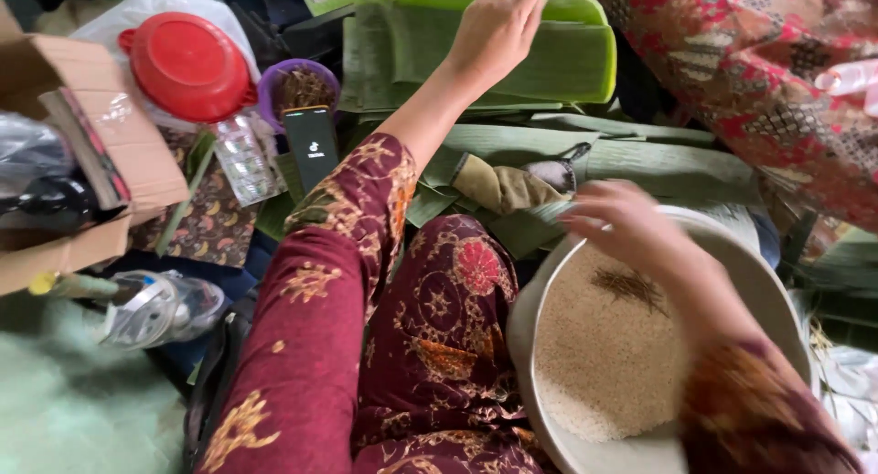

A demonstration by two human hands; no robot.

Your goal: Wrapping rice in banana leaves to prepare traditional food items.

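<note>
Rice bowl (pixel 540 337) beside crowded leaves (pixel 549 62)

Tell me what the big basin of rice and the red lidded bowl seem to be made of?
The basin looks like metal or enamelled metal: pale grey, smooth, with a thin rolled rim and dull sheen, though plastic can't be ruled out. The red bowl looks like plastic: uniform bright colour, glossy highlights, moulded side tab.

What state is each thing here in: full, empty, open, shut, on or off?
Basin: partly full of white rice, dark strands on top.
Purple bowl: holds dark bits.
Phone: screen on.
Cardboard box: open.
Left hand: open, on the banana leaves.
Right hand: over the basin's rim, grip unclear.
</note>
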